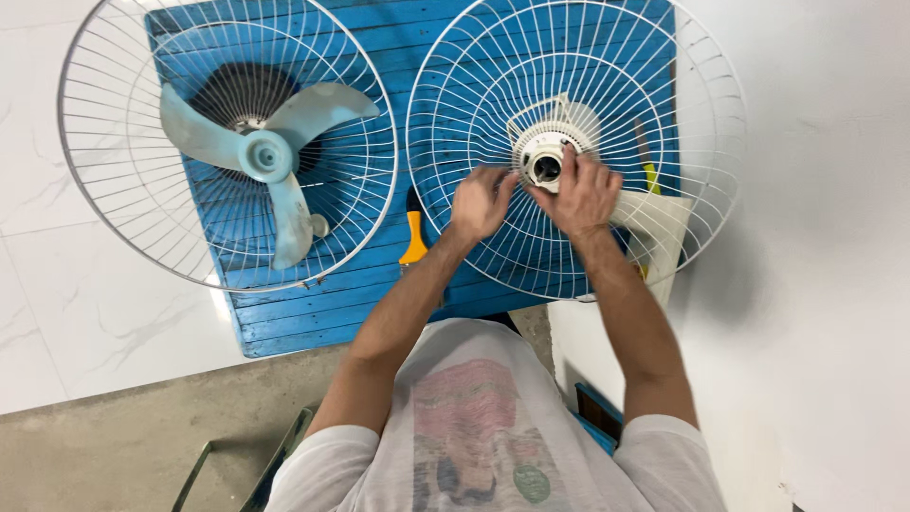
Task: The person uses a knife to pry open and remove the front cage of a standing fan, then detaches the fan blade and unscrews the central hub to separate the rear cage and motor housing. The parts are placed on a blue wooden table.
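Head view: both hands sit at the centre of the right-hand white wire fan guard. Left hand has a narrow grip, fingers curled and pinching at the lower-left edge of the white round hub; can't tell exactly what it pinches. Right hand is just right of it, fingers wrapped over the hub's lower-right side, thumb toward the dark centre hole. The hands are nearly touching. The guard lies flat under both grips on a blue slatted tabletop, its far rim hanging past the tabletop edge to the right. Just below and left of the left grip: a yellow-handled tool lying on the slats. Well left of both grips: a second wire guard with a pale blue three-blade fan blade inside, also lying on the tabletop.
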